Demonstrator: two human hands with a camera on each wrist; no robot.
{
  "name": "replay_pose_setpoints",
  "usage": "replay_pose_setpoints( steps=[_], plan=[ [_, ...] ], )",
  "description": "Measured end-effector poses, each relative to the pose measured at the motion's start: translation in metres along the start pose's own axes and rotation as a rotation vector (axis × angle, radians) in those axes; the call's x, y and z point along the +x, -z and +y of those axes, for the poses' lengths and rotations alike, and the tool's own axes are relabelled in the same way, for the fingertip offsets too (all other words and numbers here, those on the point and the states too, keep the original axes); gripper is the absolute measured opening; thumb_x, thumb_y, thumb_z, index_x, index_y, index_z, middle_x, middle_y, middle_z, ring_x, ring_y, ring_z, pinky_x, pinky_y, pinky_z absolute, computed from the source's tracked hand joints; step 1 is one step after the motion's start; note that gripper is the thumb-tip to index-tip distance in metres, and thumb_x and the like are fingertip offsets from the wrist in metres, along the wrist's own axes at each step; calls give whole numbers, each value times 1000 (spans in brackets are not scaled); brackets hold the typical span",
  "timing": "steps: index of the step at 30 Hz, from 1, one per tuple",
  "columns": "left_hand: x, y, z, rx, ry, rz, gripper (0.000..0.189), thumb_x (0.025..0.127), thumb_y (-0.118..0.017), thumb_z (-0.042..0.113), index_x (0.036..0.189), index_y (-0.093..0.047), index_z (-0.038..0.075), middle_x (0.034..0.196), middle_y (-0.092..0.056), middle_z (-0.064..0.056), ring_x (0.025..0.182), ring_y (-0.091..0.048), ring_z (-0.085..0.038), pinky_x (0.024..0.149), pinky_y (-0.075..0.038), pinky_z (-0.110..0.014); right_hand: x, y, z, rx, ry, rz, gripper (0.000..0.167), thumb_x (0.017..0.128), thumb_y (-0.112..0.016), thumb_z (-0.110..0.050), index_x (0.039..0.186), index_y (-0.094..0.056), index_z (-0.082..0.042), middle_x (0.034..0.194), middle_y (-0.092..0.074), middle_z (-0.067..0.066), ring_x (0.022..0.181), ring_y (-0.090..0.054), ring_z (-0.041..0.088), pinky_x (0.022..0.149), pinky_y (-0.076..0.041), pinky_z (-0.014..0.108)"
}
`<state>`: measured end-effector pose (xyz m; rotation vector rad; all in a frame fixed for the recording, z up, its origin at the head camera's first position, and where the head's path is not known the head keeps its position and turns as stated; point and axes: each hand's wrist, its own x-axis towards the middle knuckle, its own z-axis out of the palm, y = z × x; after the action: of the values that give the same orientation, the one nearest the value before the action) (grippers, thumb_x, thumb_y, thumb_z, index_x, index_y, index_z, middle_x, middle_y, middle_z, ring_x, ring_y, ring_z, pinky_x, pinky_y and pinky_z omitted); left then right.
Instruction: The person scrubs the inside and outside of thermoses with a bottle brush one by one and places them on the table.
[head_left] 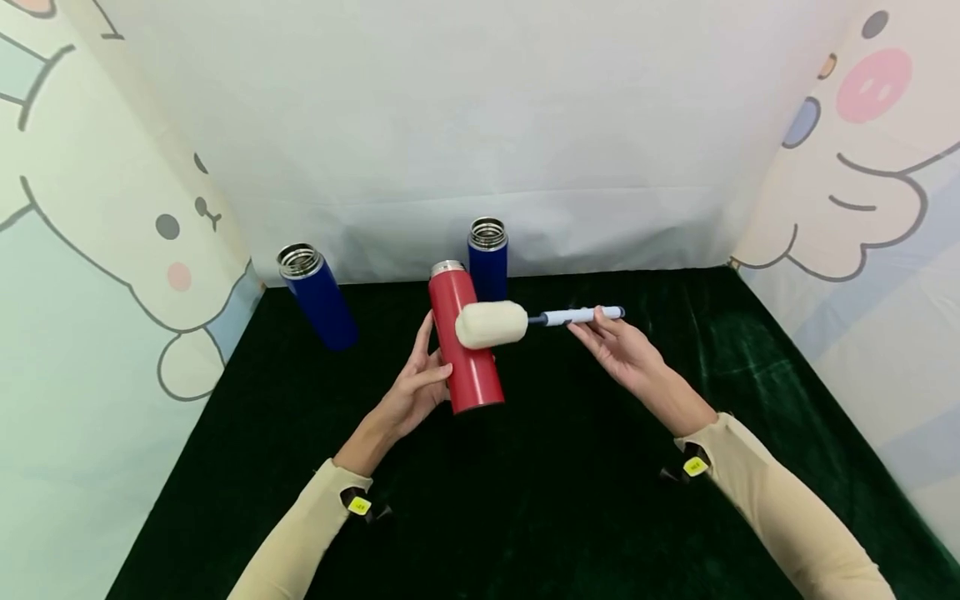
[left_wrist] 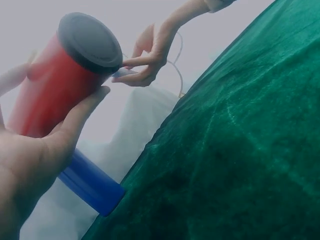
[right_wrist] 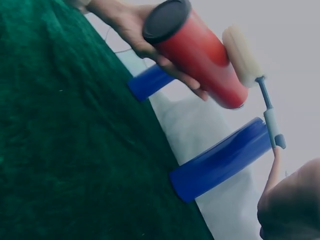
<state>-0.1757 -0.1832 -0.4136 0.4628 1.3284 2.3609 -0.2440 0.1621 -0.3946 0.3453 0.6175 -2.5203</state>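
Observation:
My left hand (head_left: pixel 415 388) grips a red bottle (head_left: pixel 480 385) round its body, raised above the cloth and tilted, its steel mouth at the far end. The left wrist view shows its black base (left_wrist: pixel 91 41) facing the camera. My right hand (head_left: pixel 626 357) pinches the pale blue handle (head_left: pixel 573 317) of a sponge bottle brush between thumb and fingers. The brush's cream sponge head (head_left: pixel 492 324) lies crosswise over the red bottle's side in the head view. In the right wrist view, the sponge (right_wrist: pixel 243 56) is right at the bottle's side wall.
Two blue bottles without lids stand on the dark green cloth (head_left: pixel 600 500): one blue bottle (head_left: pixel 321 302) at the back left, another blue bottle (head_left: pixel 489 271) behind the red one. A white curtain (head_left: pixel 600 150) closes off the back, with cartoon-printed panels (head_left: pixel 105 275) at the sides.

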Motion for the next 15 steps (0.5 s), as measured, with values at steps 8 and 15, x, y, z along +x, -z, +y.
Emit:
replay_pose_setpoints(
  steps=[8,15],
  plan=[
    [2,1,6,-27,-28,48,96,100,-52,3,160,11,44,151,-35,-9,122,-63,-18,95,-60,-35,-14,12,5,-102,-76,-5,22,105,-52,-13,127,-50,-14,151,-42,10,121,-64,21,106,-53,31],
    [6,1,6,-97,-68,-4,91,105,-54,9,159,9,47,158,-34,-10,132,-60,-23,103,-56,-36,-23,19,4,-101,-126,45,40,106,-52,-16,142,-37,-25,173,-6,-2,134,-56,17,111,-48,26]
  ],
)
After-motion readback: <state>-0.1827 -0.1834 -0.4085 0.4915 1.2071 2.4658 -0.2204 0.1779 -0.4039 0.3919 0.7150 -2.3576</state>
